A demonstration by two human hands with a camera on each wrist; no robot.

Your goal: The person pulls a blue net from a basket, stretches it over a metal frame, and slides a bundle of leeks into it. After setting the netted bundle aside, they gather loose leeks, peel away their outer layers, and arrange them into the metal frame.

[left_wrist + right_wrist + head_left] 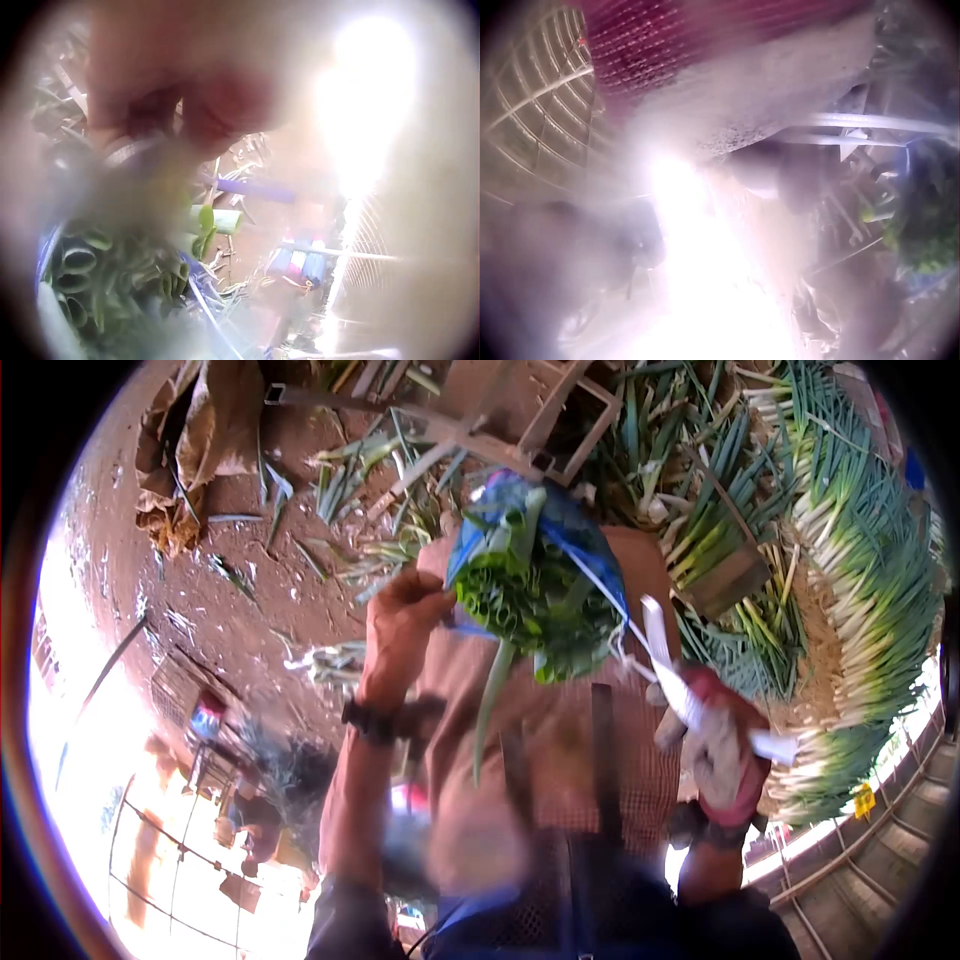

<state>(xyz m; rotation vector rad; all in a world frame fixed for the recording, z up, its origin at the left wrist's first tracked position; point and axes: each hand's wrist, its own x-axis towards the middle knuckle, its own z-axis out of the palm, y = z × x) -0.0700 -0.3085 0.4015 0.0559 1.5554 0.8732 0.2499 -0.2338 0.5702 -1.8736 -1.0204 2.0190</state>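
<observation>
A bundle of green onions (520, 595) stands on the person's lap with its cut green tops facing up, wrapped in a blue plastic bag (590, 540). At its left side the bare left hand (400, 625) has its fingers curled and pinches the edge of the bag. The left wrist view shows the hollow cut leaves (79, 262) just below that hand, partly blurred. The right hand (720, 750), in a red and grey glove (660, 52), grips a white strip (668, 670). This strip runs from the bag's right edge, and its end sticks out past the glove.
A long row of green onions (860, 600) lies along the right. A metal frame (480, 440) stands beyond the lap, with loose leaves (360, 470) around it. A brown sack (215, 430) lies at the far left, and wire mesh (180, 850) stands at the lower left.
</observation>
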